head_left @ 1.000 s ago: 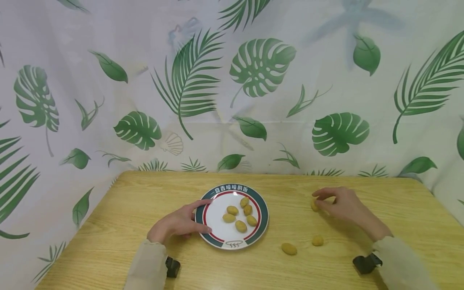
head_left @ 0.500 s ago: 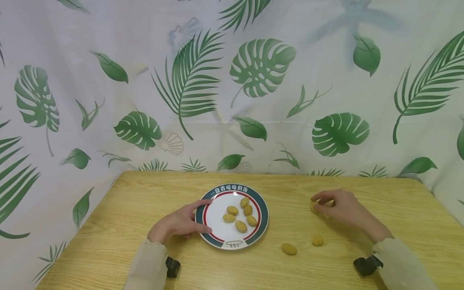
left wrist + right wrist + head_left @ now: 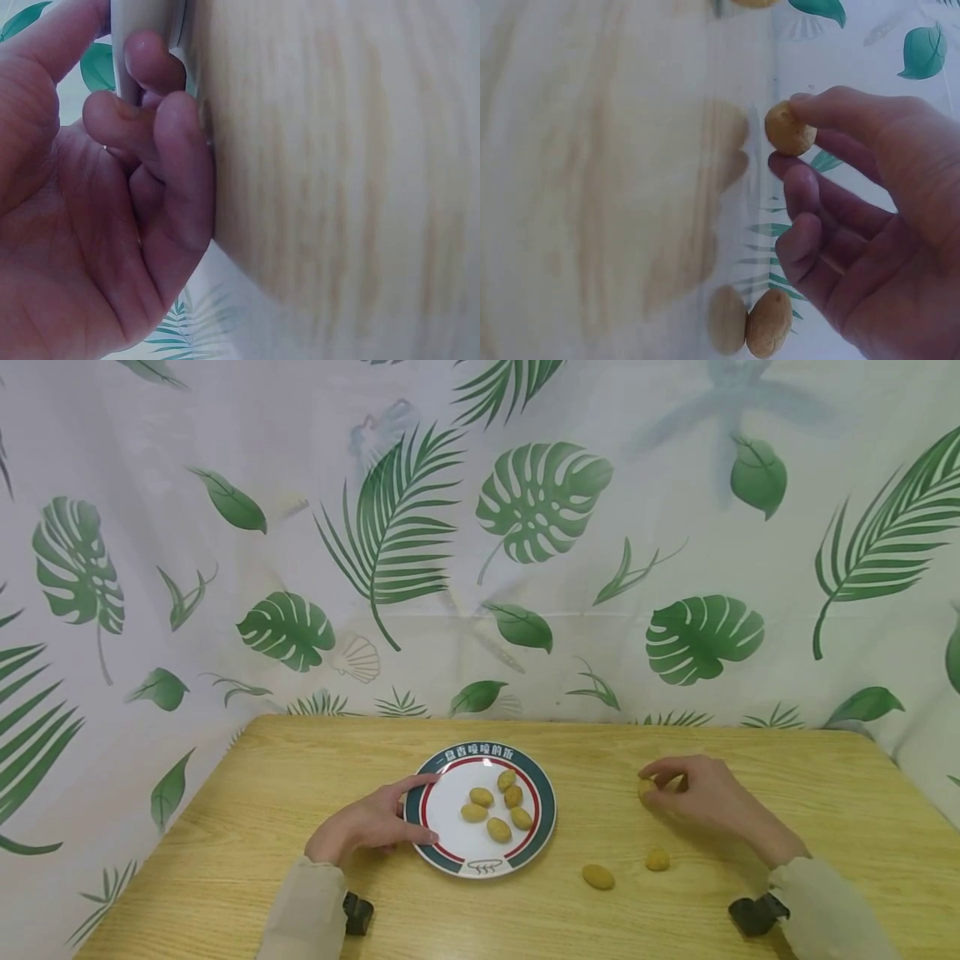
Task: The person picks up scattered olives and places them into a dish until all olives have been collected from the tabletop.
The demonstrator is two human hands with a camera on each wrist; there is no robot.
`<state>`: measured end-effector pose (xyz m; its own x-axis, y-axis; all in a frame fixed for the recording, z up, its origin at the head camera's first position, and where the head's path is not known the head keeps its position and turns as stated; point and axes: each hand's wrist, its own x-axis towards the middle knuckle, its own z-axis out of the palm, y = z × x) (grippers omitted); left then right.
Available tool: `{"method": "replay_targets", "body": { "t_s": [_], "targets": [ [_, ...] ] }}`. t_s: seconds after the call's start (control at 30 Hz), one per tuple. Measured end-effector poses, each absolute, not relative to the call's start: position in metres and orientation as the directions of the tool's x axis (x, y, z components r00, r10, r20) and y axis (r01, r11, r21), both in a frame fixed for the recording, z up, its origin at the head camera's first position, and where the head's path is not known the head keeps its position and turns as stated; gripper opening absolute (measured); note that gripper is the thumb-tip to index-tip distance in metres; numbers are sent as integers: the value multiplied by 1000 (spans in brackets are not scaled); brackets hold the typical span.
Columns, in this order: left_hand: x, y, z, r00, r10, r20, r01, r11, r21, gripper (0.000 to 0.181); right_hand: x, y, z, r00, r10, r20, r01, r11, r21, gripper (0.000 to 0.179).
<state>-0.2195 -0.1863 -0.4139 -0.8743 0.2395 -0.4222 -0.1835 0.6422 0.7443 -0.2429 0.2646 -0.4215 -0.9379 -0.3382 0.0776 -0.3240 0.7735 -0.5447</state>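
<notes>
My left hand (image 3: 372, 818) grips the left rim of a round plate (image 3: 545, 785), white inside with a red ring and a dark green border. Its thumb lies over the rim, and in the left wrist view its curled fingers (image 3: 184, 165) are down by the table at the plate's edge. Several small yellow-brown potatoes (image 3: 498, 829) lie on the plate. To the right, my right hand (image 3: 701, 789) pinches another small potato (image 3: 790, 129) between thumb and fingertips. The right wrist view shows this potato slightly above the tabletop.
Two loose potatoes rest on the wooden table (image 3: 480, 927): an oblong one (image 3: 597, 876) and a rounder one (image 3: 657, 859), both nearer than the right hand. A leaf-patterned curtain (image 3: 562, 652) hangs behind the table's far edge and along its left side.
The right hand has shifted slightly to the left and nearer, with the potato still pinched. The left hand and the plate have kept their place.
</notes>
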Motion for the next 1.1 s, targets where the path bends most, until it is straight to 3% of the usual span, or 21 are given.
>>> {"method": "replay_targets", "body": {
  "t_s": [0.43,0.67,1.1],
  "targets": [
    [-220,-184,-413,-874,231,-428,-184,658,730,85,-236,242,-414,-918,-365,152,-379,700,-606,28],
    [-219,-186,-412,-875,234,-423,-176,659,731,85,-233,223,-412,-883,-400,245,-461,644,-610,22],
    [-219,-187,-415,-874,248,-417,-164,658,735,85,-226,183,-410,-832,-471,294,-531,519,-670,22]
  ]
}}
